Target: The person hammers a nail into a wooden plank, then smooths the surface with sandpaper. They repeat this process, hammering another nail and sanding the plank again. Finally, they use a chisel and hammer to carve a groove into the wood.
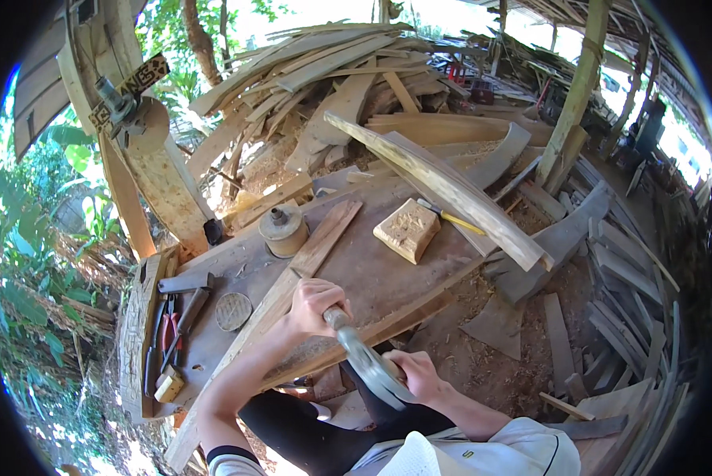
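Note:
My left hand (318,305) is closed around the narrow end of a grey tool with a curved frame (364,355), which resembles a hand brace. A thin dark tip shows just beyond those fingers, over a long wooden plank (324,238) lying slantwise on the workbench (372,285). Nearer my body, my right hand (419,377) grips the wider, curved part of the same tool. The tool slants down to the right above my lap. Its gripped parts are hidden by my fingers.
On the bench are a round lidded pot (283,230), a wood block (407,230), a yellow-handled tool (453,217), a round disc (233,311), red-handled pliers (170,325) and a hammer (189,317). A thick wooden beam (451,194) overhangs the far right edge. Board piles (316,67) stand behind.

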Demonstrator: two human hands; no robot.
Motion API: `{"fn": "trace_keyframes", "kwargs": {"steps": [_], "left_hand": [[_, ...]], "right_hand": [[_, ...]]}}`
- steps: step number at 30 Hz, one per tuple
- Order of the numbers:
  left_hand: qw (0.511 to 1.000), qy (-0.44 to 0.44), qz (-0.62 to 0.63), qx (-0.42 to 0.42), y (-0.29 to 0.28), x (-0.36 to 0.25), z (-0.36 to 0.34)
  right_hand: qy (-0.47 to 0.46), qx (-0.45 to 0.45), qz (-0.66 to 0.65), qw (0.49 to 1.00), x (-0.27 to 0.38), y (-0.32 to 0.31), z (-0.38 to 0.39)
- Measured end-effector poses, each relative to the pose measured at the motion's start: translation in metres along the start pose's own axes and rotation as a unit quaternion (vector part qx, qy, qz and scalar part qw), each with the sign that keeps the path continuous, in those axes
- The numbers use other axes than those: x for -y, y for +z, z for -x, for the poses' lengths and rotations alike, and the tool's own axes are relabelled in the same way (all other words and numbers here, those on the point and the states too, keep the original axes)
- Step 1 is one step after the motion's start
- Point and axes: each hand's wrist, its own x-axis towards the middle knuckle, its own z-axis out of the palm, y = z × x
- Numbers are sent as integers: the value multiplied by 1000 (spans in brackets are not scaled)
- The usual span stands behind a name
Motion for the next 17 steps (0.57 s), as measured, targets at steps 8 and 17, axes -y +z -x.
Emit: {"fn": "trace_keyframes", "kwargs": {"steps": [8, 17], "left_hand": [[1000, -4, -19, -10, 0, 4, -5], [1000, 1, -21, 4, 1, 11, 0]], "right_hand": [[-21, -67, -37, 997, -23, 14, 18], [-32, -48, -48, 997, -36, 17, 27]]}}
